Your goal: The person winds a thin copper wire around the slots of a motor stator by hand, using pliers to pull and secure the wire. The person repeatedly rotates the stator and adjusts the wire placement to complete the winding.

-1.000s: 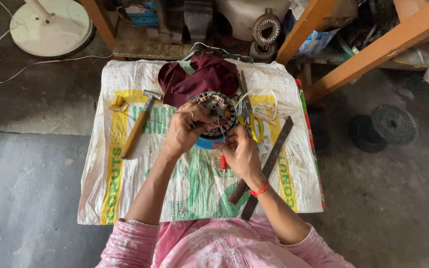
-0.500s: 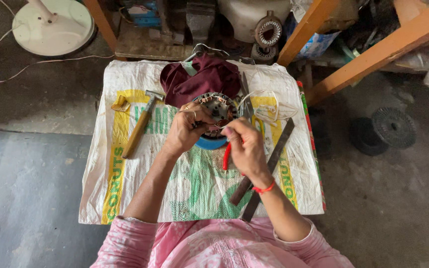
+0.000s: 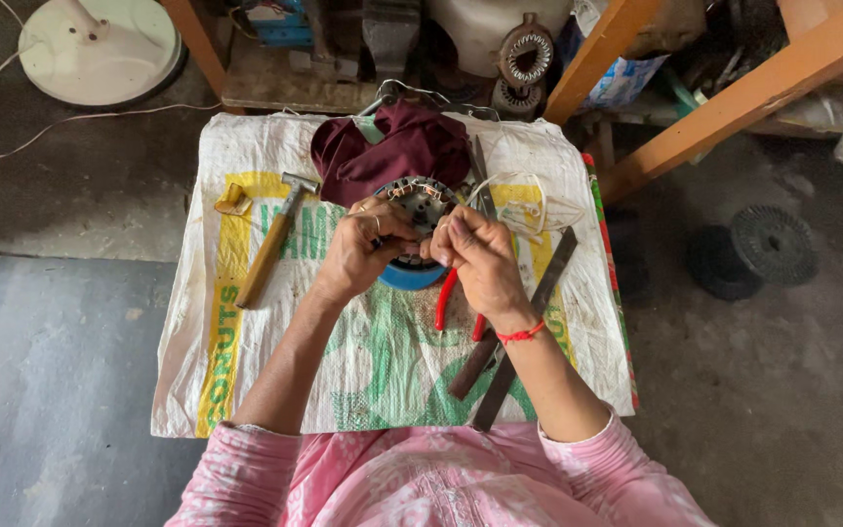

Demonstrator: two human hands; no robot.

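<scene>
The left hand [image 3: 363, 249] is gripping the round stator [image 3: 421, 200] at the surface's far middle, steadying it. The right hand [image 3: 480, 259] is closing around red-handled pliers [image 3: 446, 298], working at its rim. A hammer [image 3: 270, 239] is lying left, files [image 3: 514, 327] right, within reach.

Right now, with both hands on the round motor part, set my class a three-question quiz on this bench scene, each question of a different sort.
1. True or false: the hammer lies to the left of the left hand.
2. Multiple choice: the tool in the right hand has handles that are A) red, B) green, C) black.
3. Short answer: what lies on the sack cloth just beyond the round motor part?

Key: 1 true. 2 A, the red-handled pliers. 3 a dark maroon cloth.
</scene>
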